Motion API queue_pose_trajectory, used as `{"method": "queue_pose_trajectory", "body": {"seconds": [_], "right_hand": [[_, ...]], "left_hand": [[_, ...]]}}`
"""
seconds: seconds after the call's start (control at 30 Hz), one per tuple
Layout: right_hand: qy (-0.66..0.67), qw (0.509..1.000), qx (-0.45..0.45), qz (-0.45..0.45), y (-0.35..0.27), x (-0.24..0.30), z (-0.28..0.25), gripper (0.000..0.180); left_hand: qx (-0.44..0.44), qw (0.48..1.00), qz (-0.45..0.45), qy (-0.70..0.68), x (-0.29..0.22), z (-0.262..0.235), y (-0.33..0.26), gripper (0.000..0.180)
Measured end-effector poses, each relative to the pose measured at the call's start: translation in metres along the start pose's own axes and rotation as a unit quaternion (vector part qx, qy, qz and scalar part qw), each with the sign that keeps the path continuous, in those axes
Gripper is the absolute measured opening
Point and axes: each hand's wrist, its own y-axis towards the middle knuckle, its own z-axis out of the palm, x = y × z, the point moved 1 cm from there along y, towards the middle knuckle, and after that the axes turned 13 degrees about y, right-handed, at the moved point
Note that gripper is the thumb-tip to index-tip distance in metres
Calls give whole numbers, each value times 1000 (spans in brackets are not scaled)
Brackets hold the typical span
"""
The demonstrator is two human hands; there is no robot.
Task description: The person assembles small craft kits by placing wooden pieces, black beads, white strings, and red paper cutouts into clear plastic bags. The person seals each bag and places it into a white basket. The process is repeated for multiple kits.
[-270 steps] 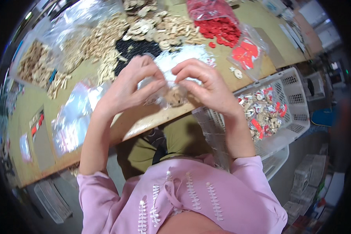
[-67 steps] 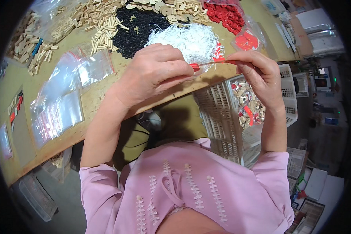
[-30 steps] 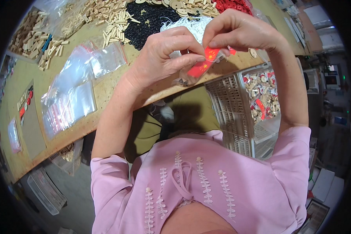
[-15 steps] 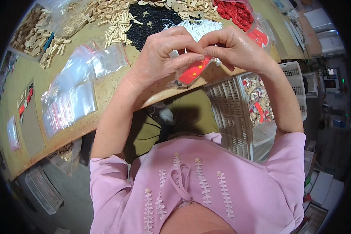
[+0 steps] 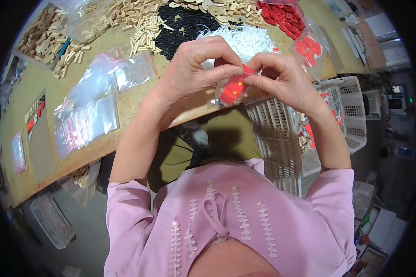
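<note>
A small clear zip bag (image 5: pixel 224 99) is held up over the table's near edge, with a red flag sticker with yellow stars (image 5: pixel 235 88) showing inside it. My left hand (image 5: pixel 194 67) pinches the top of the bag between thumb and forefinger. From the other side, my right hand (image 5: pixel 282 81) grips the same top edge with thumb and bent fingers. Other small contents at the bag's bottom are too blurred to name. Just beyond my hands lies a heap of white strings (image 5: pixel 249 40).
Flat empty zip bags (image 5: pixel 91 115) lie to the left. At the back are piles of black pieces (image 5: pixel 187 30), wooden dowels (image 5: pixel 145 34) and red discs (image 5: pixel 282 21). More red flag stickers (image 5: pixel 307 48) lie at the right. A white plastic crate (image 5: pixel 275 138) of filled bags stands below my right forearm.
My right hand has come down slightly toward me and shifted right. The bag has tilted more upright and its flag now looks bunched and curved. Both hands still hold it.
</note>
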Motion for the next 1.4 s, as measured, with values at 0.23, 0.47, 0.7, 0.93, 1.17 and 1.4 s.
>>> {"method": "queue_pose_trajectory", "body": {"seconds": [0.23,0.47,0.7,0.93,1.17,1.4], "right_hand": [[-216,940,-28,-262,-37,-2,2,17],[-139,973,-11,-186,-67,-21,33,22],[-155,960,-6,-234,-64,-50,55,19],[-168,953,-21,-250,-60,-65,76,17],[-179,947,24,-267,-48,-58,88,16],[-164,956,17,-241,-53,-66,88,12]], "left_hand": [[-143,957,-220,-124,-15,-30,-27,15],[22,929,-262,262,-8,3,-73,19],[8,906,-284,314,-11,-8,-99,8],[-3,871,-403,282,-41,-47,-135,5],[-57,897,-294,324,-14,19,-82,13],[-11,885,-347,309,-24,-7,-113,7]]}}
